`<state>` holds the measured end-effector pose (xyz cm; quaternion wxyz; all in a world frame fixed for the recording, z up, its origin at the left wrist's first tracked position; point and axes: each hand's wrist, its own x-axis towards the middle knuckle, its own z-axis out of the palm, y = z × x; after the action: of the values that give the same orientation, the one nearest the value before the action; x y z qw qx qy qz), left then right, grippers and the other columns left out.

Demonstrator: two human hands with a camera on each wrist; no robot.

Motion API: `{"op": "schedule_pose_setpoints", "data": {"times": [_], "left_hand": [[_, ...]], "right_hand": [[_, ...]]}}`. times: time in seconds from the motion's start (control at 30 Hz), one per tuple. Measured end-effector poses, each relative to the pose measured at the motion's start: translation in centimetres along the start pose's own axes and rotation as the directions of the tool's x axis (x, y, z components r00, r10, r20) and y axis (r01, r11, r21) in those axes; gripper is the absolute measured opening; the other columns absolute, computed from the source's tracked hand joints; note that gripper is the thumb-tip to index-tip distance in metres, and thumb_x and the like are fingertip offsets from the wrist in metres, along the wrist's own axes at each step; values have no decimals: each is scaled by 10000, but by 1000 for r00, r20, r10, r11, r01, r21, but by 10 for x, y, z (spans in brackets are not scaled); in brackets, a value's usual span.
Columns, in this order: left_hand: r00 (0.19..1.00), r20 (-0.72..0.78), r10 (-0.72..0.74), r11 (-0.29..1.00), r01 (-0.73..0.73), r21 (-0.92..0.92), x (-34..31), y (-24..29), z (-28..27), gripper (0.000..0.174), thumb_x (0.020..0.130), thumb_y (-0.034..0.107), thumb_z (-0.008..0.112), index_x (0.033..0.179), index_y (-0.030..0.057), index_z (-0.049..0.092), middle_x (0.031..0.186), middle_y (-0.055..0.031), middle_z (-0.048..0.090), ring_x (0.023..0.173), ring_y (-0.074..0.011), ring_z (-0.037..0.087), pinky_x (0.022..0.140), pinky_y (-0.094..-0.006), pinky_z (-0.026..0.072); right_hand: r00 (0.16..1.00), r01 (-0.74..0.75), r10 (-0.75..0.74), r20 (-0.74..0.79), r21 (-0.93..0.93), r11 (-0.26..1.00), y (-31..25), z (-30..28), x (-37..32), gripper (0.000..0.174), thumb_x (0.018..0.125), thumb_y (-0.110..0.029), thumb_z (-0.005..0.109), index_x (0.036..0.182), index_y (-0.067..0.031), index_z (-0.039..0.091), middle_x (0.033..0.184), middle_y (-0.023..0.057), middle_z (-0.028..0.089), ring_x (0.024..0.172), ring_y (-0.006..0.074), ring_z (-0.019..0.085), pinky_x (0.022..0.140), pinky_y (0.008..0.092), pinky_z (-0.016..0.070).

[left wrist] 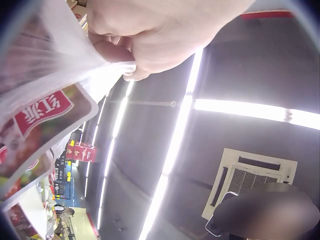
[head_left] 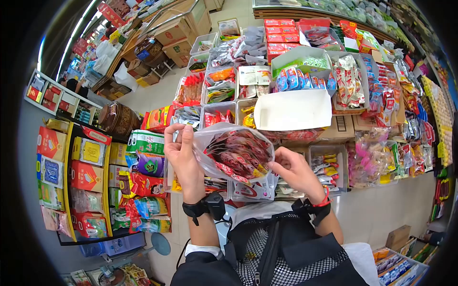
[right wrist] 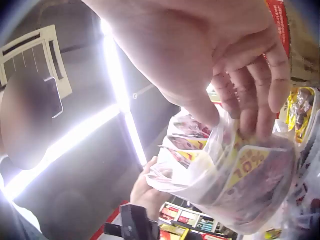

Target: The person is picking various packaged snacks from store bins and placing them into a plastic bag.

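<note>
On my feed, the left hand (head_left: 182, 156), partly curled, pinches the clear bag (head_left: 202, 143) around red packets (head_left: 238, 151). My right hand (head_left: 299, 174), fingers loosely bent, pinches its opposite rim.

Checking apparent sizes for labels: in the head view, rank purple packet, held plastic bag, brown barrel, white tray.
Largest to smallest, as seen:
1. Plastic bag
2. White tray
3. Brown barrel
4. Purple packet

Apparent size only; the bag looks nearer the camera than the barrel.
</note>
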<state>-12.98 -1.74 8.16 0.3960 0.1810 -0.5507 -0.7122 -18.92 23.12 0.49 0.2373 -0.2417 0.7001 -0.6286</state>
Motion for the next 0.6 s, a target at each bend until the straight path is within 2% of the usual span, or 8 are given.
{"op": "schedule_pose_setpoints", "data": {"times": [0.07,0.17,0.3,0.37,0.43,0.53,0.57,0.6], "left_hand": [[1000,8,6,1000,-6,16,-1,0,-2,153,952,107,695,1027,99,562,746,57,591,532,13,416,448,-177,279],[998,8,67,996,-68,56,-2,8,-5,123,971,124,671,1030,118,563,733,51,556,588,-10,487,489,-186,357],[968,-161,195,978,-178,112,11,25,-19,131,973,147,675,1045,127,567,728,68,540,589,-19,480,499,-195,374],[977,-55,204,971,-195,141,0,54,-32,172,969,152,680,1098,124,569,830,50,556,724,-36,532,612,-203,452],[920,-201,336,932,-294,211,-16,84,-15,149,969,156,678,1053,123,559,750,55,532,633,-34,499,538,-194,403],[907,-143,396,910,-367,192,-47,122,-24,131,976,150,660,1064,131,565,783,50,535,654,-30,498,541,-203,416],[917,-133,377,915,-347,205,-59,131,-41,228,981,171,655,1189,118,578,1035,7,615,955,-107,617,869,-286,523],[935,-86,344,936,-333,115,-68,137,-50,234,982,172,653,1196,113,579,1045,6,612,973,-114,618,886,-296,523]], "right_hand": [[997,-57,58,48,-24,998,2,-4,5,149,961,-101,590,998,44,584,783,86,652,737,139,656,672,298,524],[996,69,-62,-57,129,989,-8,-4,12,81,958,-36,573,967,44,582,815,70,652,736,104,640,656,272,514],[985,168,-150,-81,321,932,-43,-4,34,45,993,-22,554,1021,10,568,891,37,648,769,81,608,648,230,509],[967,255,-224,-122,458,851,-59,8,41,53,996,-29,548,1034,5,561,903,53,649,782,89,616,646,239,511],[943,329,-292,-159,563,758,-76,9,40,62,994,-31,553,1046,1,559,907,58,648,781,95,625,659,248,522],[895,416,-405,-187,678,606,-94,12,27,88,981,-22,574,1064,-3,554,930,70,638,771,102,633,683,259,544],[892,406,-419,-171,710,575,-98,14,23,87,978,-15,572,1062,-1,554,942,74,636,775,102,631,681,258,544],[885,400,-438,-157,738,543,-104,16,18,85,976,-9,570,1060,0,553,954,77,633,778,101,630,679,257,544]]}}
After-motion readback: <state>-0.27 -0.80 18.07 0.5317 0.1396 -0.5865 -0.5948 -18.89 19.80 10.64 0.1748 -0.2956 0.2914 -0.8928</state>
